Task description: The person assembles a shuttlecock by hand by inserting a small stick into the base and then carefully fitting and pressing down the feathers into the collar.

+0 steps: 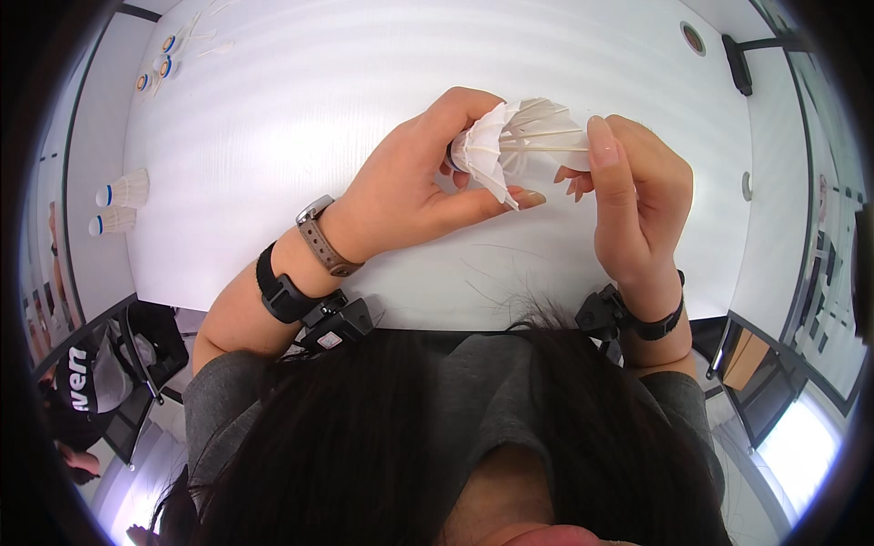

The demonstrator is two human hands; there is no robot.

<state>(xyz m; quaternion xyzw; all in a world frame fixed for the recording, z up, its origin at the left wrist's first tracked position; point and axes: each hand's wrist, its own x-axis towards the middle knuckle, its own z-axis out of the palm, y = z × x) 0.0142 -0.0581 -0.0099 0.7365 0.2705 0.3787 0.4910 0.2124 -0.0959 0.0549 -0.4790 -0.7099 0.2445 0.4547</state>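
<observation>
My left hand (410, 177) is wrapped round a white feather shuttlecock (487, 150), which lies on its side above the table with its open skirt toward the right. Part of its blue-banded base shows among my fingers. Several feathers are splayed or bent out of line. At the skirt's right side my right hand (637, 191) is closed, pinching the white vane of one feather (572, 146) between thumb and fingers. The thin shaft of that feather runs back into the skirt. Whether it is still fixed to the base, I cannot tell.
Two shuttlecocks (123, 189) lie at the table's left edge. Several loose cork bases (168, 65) with blue bands and pale feather shafts (193, 35) are scattered at the far left. A round grommet hole (693, 38) is at the far right of the white table (300, 118).
</observation>
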